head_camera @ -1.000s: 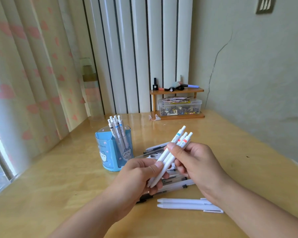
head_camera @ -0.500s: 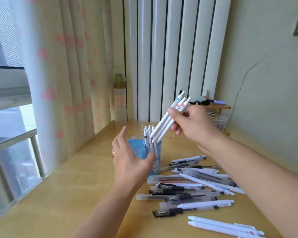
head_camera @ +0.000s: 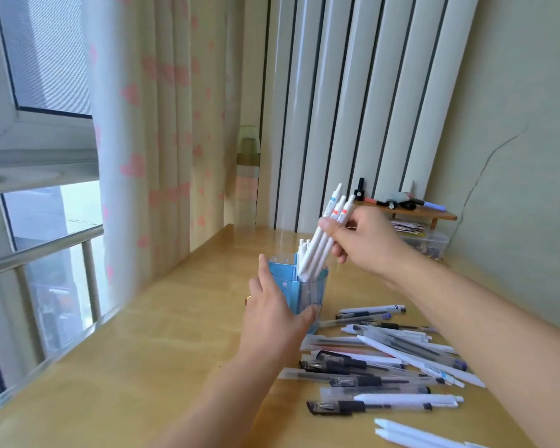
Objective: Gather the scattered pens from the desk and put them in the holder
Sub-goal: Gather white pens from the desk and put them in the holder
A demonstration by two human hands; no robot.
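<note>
Right hand [head_camera: 366, 240] pinches a bundle of white pens [head_camera: 324, 240] between thumb and curled fingers, bundle tilted, clicker ends up and toward the far wall, lower tips inside the open top of the blue holder [head_camera: 307, 295]. Three pens visible in the bundle, one with a blue band, two with red-orange bands. More white pens already stand in the holder, just behind the bundle. Left hand [head_camera: 272, 312] wraps the near side of the holder, thumb on its right side, fingers on its left, ring on one finger. Holder stands on the desk [head_camera: 143, 367], toward the far left corner, near the left edge. Loose pile of scattered pens [head_camera: 385, 367] lies on the desk just right of the holder and toward the near edge: black-grip clear pens, white pens, a few with purple caps, overlapping. Two more white pens [head_camera: 417, 436] lie at the near edge, apart from the pile. Small wooden shelf [head_camera: 430, 215] at the far right corner against the wall, small items on top, clear plastic box [head_camera: 430, 244] under it. Curtain with pink hearts [head_camera: 149, 140] hangs along the left edge, white radiator [head_camera: 353, 92] behind the far edge.
</note>
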